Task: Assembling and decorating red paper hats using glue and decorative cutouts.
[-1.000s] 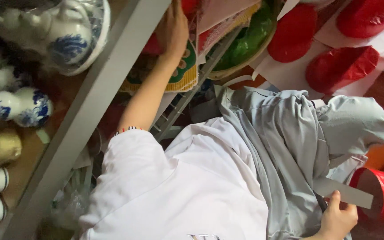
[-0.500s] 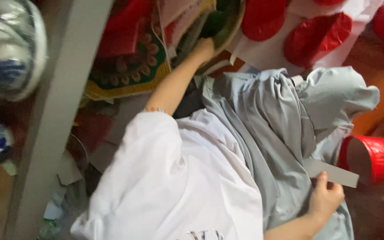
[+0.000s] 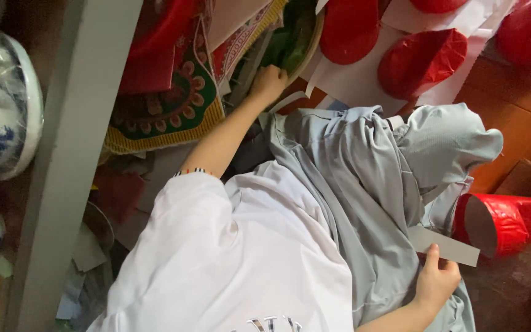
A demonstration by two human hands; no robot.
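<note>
The left hand (image 3: pixel 268 83) is curled up tight, maybe around something; I cannot tell. A green plate (image 3: pixel 296 43) sits just past its fingers. The right hand (image 3: pixel 436 283) pinches a grey card strip (image 3: pixel 444 245), beside a red tube (image 3: pixel 502 222).

Wooden floor (image 3: pixel 493 132) bears white paper sheets (image 3: pixel 351 77) (red wrapped pieces (image 3: pixel 422 61) on top), a red cylinder (image 3: pixel 502 221).
</note>
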